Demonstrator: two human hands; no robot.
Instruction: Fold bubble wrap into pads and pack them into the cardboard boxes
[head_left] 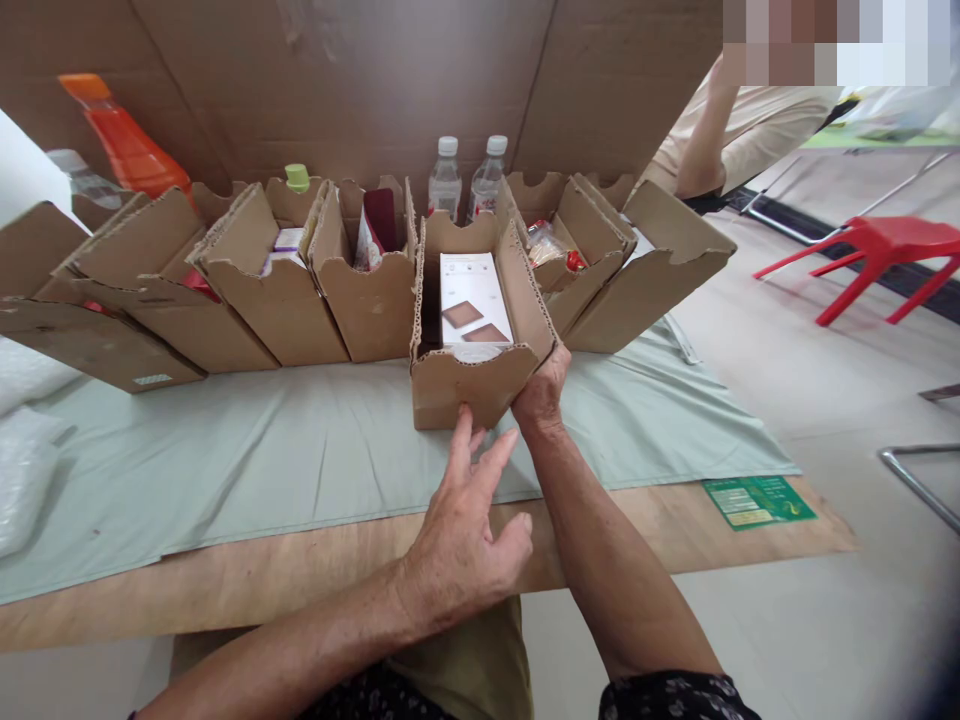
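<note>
The person's right hand point(543, 392) presses against the lower right side of an open-topped brown corrugated cardboard box point(469, 392); its fingers curl out of sight, so whether they are closed on the cardboard cannot be told. The left hand point(466, 530) is open and holds nothing, its index fingertip at or just touching the box's front panel. For steady handling, the right hand would do best to bear low on the side while the left guides the front squarely, keeping the box level and its thin walls unsqueezed.

The right forearm reaches forward and slightly inward; the left slants in from the lower left, fingers pointing ahead, thumb spread away.

Inside the box sits a white rectangular carton printed with brown squares point(471, 285). The box stands forward of its neighbours, above a pale green cloth point(315, 440); whether its whole base rests there is unclear. To its left are 4 similar brown cardboard boxes point(366, 312), to its right 2 more. Behind it show 2 clear plastic bottles with white caps point(445, 186).
</note>
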